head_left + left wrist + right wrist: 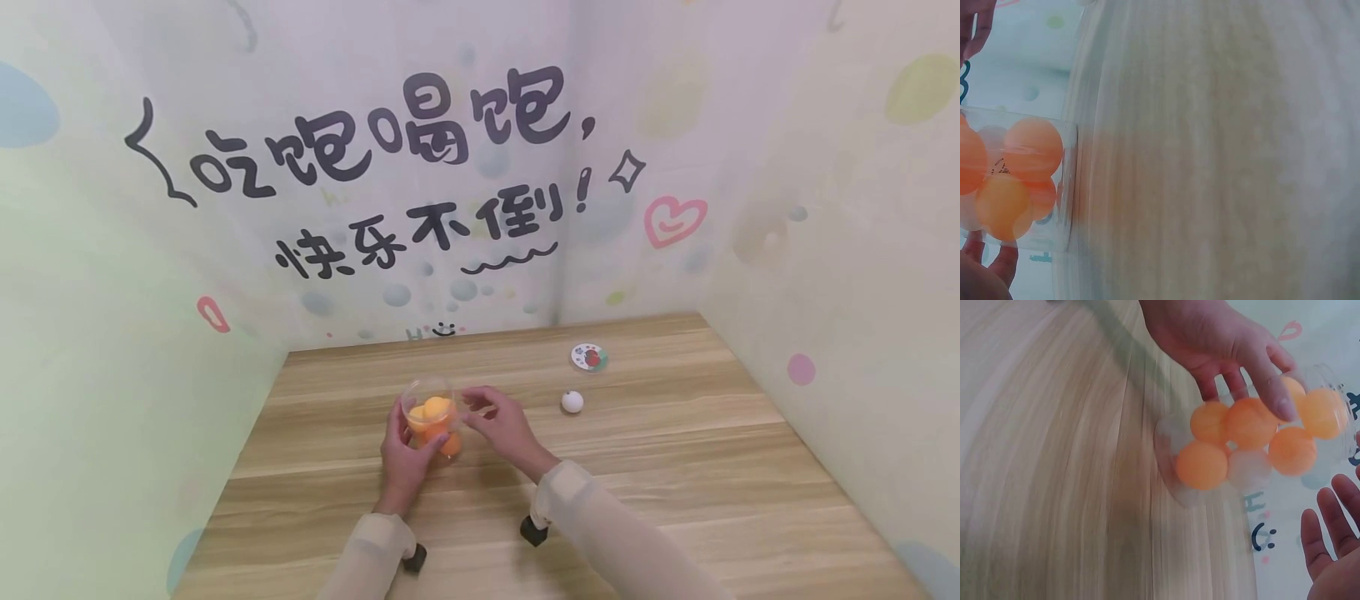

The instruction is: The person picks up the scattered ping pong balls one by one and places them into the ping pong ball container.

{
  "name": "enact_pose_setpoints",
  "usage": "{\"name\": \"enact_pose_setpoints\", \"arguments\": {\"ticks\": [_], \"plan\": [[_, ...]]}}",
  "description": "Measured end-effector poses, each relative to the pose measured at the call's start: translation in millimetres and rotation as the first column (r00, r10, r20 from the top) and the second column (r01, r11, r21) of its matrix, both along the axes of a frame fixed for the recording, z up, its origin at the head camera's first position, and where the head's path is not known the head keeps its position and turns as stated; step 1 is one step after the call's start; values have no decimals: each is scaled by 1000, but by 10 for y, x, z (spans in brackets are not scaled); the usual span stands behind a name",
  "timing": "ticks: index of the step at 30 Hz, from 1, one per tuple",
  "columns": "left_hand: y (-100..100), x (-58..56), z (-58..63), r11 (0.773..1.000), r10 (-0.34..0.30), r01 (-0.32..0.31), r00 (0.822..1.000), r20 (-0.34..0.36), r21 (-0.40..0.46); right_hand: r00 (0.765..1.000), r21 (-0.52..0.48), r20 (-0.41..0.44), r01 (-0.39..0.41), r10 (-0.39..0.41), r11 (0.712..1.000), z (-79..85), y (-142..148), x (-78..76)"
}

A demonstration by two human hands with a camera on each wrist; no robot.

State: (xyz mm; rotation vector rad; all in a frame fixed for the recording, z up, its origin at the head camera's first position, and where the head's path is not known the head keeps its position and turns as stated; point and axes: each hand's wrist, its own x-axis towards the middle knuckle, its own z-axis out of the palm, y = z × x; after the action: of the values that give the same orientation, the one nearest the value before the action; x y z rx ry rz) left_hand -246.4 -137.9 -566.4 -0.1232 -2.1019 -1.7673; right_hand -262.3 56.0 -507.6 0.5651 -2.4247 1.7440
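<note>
My left hand (405, 460) grips a clear plastic jar (427, 382) from its near left side, with the thumb across the front. Inside are several orange table tennis balls (437, 408), and a whitish one (1250, 470) shows among them in the right wrist view. The jar's top is uncapped. My right hand (508, 427) is held just right of the rim with fingers loosely bent and nothing in them; in the right wrist view its fingers (1335, 515) are apart from the jar. The jar's base is close over the table in the left wrist view.
A white table tennis ball (572, 402) lies on the wooden table (675, 467) to the right of my right hand. Behind it, toward the back wall, is a round, flat lid with a printed picture (589, 357). Printed curtain-like walls (480, 275) enclose the table's back and sides.
</note>
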Motion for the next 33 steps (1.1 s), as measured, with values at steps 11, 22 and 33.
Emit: {"name": "enact_pose_setpoints", "arguments": {"ticks": [11,22,33], "plan": [[7,46,80,1000,-3,3,1000,15,-14,997,16,25,73,-74,997,-152,259,-62],[78,227,390,1000,-9,9,1000,-2,-24,994,19,28,103,-103,995,-281,427,-73],[53,125,209,1000,-3,3,1000,10,-11,982,55,107,152,-157,987,-323,650,-117]]}}
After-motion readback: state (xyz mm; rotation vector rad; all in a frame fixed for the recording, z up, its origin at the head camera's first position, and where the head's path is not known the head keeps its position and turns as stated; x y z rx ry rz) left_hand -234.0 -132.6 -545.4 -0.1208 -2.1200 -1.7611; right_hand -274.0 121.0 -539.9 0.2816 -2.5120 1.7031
